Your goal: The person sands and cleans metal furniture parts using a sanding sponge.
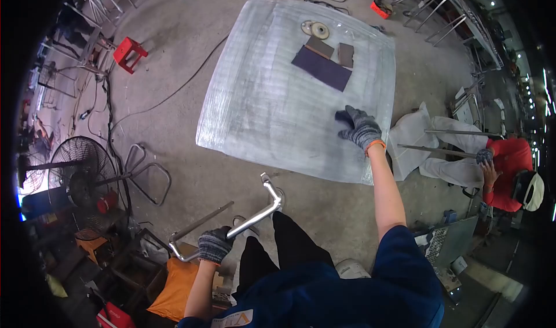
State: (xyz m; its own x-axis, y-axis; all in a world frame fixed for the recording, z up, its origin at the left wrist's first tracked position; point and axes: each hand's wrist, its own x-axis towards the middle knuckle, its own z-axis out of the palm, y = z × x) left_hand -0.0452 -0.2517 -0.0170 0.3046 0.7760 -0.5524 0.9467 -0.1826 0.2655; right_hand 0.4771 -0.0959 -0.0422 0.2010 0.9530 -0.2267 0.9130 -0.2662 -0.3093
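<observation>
My left hand (215, 245), in a grey knitted glove, is wrapped round a shiny bent metal tube (253, 219) low in front of my legs. Over the right part of a table-like surface wrapped in clear plastic (260, 108), my right hand (360, 127) has its gloved fingers spread and nothing in them. Farther back on the plastic lie a dark purple sheet (322, 68), a brown pad (319, 47), a smaller brown pad (346, 55) and two round discs (319, 30).
A co-worker in red (512, 174) sits at the right holding metal bars (440, 150). At the left stand a large fan (81, 171) and a red stool (130, 54). A black cable (174, 90) crosses the floor. An orange bag (175, 290) lies lower left.
</observation>
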